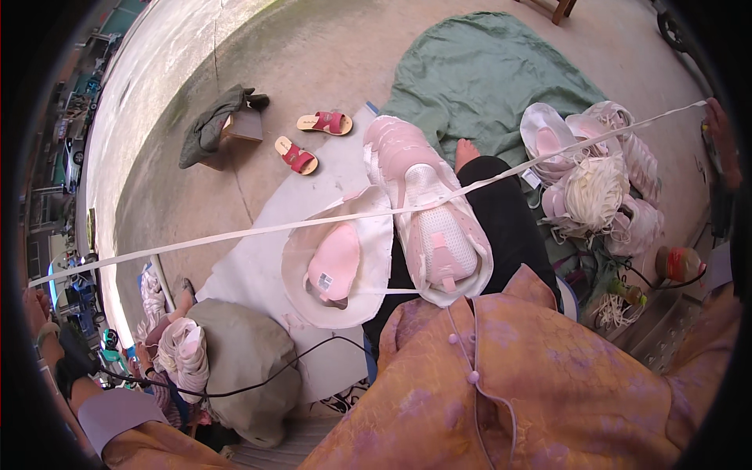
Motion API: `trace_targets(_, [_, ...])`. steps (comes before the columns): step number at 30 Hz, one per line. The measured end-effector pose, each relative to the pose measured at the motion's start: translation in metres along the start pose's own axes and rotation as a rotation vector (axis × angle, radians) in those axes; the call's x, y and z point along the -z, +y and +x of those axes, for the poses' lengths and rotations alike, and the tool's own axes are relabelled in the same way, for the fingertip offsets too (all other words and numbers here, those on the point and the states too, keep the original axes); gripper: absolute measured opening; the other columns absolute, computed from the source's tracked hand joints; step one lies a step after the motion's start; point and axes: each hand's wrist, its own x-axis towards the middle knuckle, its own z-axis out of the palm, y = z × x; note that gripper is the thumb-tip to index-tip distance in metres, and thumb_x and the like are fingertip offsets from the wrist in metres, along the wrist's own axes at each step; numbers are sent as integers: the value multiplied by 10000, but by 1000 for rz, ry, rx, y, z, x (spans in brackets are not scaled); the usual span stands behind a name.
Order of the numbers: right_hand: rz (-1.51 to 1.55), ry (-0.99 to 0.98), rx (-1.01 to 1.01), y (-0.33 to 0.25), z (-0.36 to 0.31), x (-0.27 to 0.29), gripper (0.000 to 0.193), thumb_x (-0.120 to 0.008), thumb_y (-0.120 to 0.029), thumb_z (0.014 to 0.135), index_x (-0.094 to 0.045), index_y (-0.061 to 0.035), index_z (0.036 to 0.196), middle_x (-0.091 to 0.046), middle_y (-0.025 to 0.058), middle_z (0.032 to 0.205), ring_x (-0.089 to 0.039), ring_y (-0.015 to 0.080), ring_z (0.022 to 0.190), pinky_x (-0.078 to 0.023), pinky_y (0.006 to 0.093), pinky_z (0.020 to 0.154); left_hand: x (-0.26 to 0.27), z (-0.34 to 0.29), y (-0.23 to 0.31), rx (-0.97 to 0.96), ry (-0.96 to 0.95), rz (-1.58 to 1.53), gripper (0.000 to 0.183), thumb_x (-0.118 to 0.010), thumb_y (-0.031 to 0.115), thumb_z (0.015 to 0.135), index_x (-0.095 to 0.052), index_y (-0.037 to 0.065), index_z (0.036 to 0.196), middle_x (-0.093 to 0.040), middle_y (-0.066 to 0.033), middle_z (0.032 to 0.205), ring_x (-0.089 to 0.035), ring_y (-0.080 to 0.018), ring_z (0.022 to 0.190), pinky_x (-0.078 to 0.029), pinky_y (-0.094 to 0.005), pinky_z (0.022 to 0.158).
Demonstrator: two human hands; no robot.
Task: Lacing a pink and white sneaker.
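A long white shoelace point(251, 232) is pulled taut across the whole view, between my widely spread hands. At the far left rim my left hand point(36, 310) is closed on one end. My right hand point(724, 145), higher up at the right rim, pinches the other end. Below the lace, a pink and white sneaker upper point(442, 235) lies over my lap, toe pointing away. Beside it on the left is a white shoe piece point(372, 266) with a pink insole-shaped part point(335, 258) inside. A short white strand runs between the two pieces.
Several pink shoe uppers and a bundle of white laces point(597, 192) are piled at the right. A green cloth point(493, 70) and red slippers point(298, 155) lie ahead. At left, a covered bulky thing point(243, 360) carries a black cord; another person's arm shows beside it.
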Motion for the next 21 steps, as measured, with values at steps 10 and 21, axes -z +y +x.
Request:
trace_targets(10, [1173, -1106, -384, -247, -218, -101, 176, -612, -196, 842, -602, -61, 730, -503, -27, 571, -423, 38, 432, -318, 197, 372, -224, -485, 124, 86, -1602, -306, 207, -594, 172, 845, -577, 40, 687, -523, 3, 516, -470, -40, 411, -344, -162, 369])
trace_targets(21, [1495, -1097, -334, -384, -235, -136, 111, -574, -140, 854, -566, -61, 777, -593, 6, 685, -508, 42, 518, -387, 182, 435, -307, -583, 150, 229, -1406, -764, 222, -543, 200, 904, -583, 53, 742, -518, 29, 591, -422, -17, 475, -318, -157, 436])
